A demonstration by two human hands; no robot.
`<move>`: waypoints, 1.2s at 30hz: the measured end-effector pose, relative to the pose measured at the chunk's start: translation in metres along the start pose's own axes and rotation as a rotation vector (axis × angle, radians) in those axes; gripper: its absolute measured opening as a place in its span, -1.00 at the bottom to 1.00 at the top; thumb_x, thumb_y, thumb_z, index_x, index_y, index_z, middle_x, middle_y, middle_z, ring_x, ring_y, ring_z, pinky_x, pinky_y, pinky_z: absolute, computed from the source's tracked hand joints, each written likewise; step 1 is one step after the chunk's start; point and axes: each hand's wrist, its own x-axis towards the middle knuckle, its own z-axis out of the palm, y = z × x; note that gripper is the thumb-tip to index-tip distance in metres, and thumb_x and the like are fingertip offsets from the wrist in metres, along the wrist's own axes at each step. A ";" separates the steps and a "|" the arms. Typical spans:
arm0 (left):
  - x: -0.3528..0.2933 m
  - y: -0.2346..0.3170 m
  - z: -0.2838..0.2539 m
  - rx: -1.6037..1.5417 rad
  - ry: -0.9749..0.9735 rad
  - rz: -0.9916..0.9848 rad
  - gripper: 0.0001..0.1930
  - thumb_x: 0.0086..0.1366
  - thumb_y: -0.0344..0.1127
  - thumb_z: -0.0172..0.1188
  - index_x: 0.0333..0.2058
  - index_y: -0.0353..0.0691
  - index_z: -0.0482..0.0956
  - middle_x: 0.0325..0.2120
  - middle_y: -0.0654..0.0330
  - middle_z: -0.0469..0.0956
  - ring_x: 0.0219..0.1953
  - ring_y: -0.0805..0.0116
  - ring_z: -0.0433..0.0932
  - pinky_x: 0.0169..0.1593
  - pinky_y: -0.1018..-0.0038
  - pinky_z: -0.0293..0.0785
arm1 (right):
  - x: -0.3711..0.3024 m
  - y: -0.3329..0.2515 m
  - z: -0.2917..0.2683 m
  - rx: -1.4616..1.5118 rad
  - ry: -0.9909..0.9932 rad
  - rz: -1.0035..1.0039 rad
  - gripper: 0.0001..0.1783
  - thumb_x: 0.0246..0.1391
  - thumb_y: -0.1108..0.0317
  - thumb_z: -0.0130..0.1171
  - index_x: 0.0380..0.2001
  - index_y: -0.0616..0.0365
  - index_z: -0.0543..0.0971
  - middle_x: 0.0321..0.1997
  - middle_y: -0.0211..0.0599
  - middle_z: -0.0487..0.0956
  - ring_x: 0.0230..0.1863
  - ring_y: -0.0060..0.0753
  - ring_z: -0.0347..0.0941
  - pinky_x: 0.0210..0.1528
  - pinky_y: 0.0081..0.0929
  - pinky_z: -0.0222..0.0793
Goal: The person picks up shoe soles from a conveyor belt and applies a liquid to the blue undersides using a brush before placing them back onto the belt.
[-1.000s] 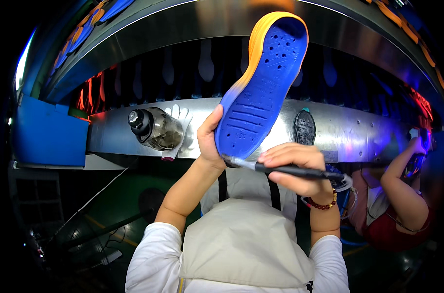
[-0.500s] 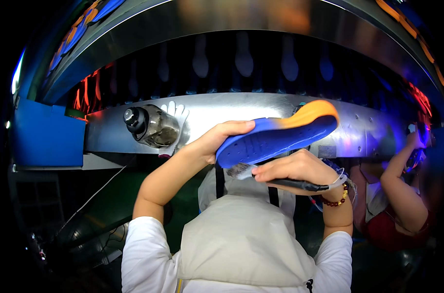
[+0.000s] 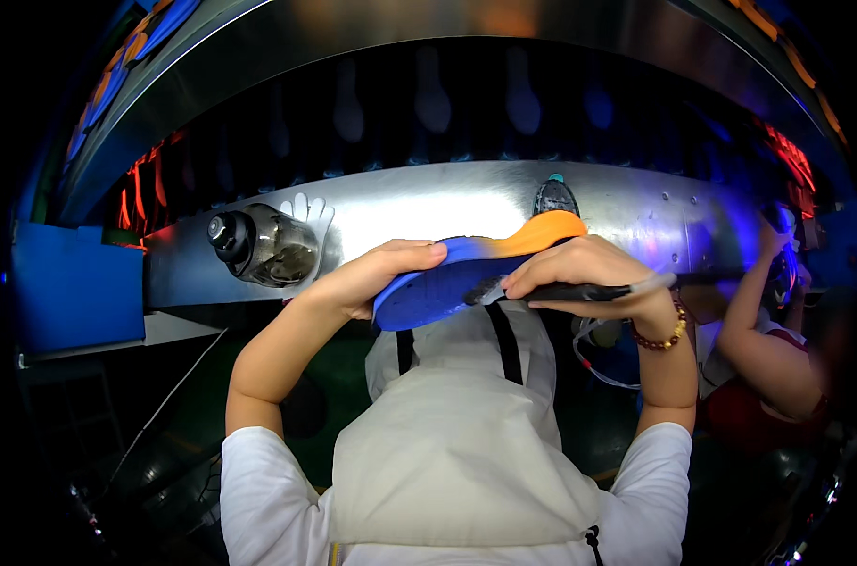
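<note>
A shoe insole (image 3: 419,297), blue with an orange heel end, is held up in front of the metal ledge. My left hand (image 3: 381,269) grips its blue toe end, thumb on the upper edge and the other fingers behind. My right hand (image 3: 584,269) is closed round a brush (image 3: 579,292) with a black handle. The brush's pale bristles lie against the insole's blue face, near its middle. A clear tube appears to join the handle's rear end. Part of the orange heel is hidden behind my right hand.
On the metal ledge (image 3: 428,193) stand a dark bottle (image 3: 268,250) beside a white glove (image 3: 315,212) and a small dark oval container (image 3: 555,198). Several insole shapes (image 3: 433,90) hang in the dark opening behind. A blue box (image 3: 80,283) is at left. At right, another person's arm (image 3: 749,311) reaches in.
The insole has shifted left and its heel end has come down, uncovering the oval container. The brush has moved from the lower toe edge toward the middle of the blue face.
</note>
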 end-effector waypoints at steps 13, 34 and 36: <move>0.016 -0.015 -0.005 -0.525 -0.007 0.126 -0.47 0.26 -0.05 -0.16 0.13 -0.20 0.13 -0.04 -0.10 0.33 -0.13 0.03 0.49 -0.21 0.06 0.52 | 0.014 0.034 0.018 0.540 0.512 0.335 -0.82 -0.05 0.49 0.10 -0.34 0.27 0.59 -0.40 -0.30 0.58 -0.57 -0.66 0.41 -0.51 -0.75 0.34; -0.022 0.200 -0.080 -0.658 -0.515 1.218 -0.31 0.27 0.11 -0.42 0.20 -0.31 -0.14 0.19 -0.16 -0.08 0.25 -0.06 -0.07 0.17 -0.17 -0.07 | -0.009 0.025 0.025 0.374 0.921 -0.102 -0.81 -0.04 0.48 0.11 -0.33 0.38 0.53 -0.25 -0.05 0.55 -0.20 -0.35 0.49 -0.11 -0.54 0.37; -0.008 0.215 -0.068 -0.857 -0.080 1.251 -0.26 0.26 0.13 -0.39 0.21 -0.33 -0.22 0.22 -0.13 -0.16 0.27 0.04 -0.11 0.25 -0.02 -0.15 | -0.009 0.029 0.032 0.414 0.936 -0.065 -0.81 -0.03 0.49 0.11 -0.32 0.38 0.53 -0.25 -0.07 0.55 -0.24 -0.40 0.48 -0.15 -0.58 0.37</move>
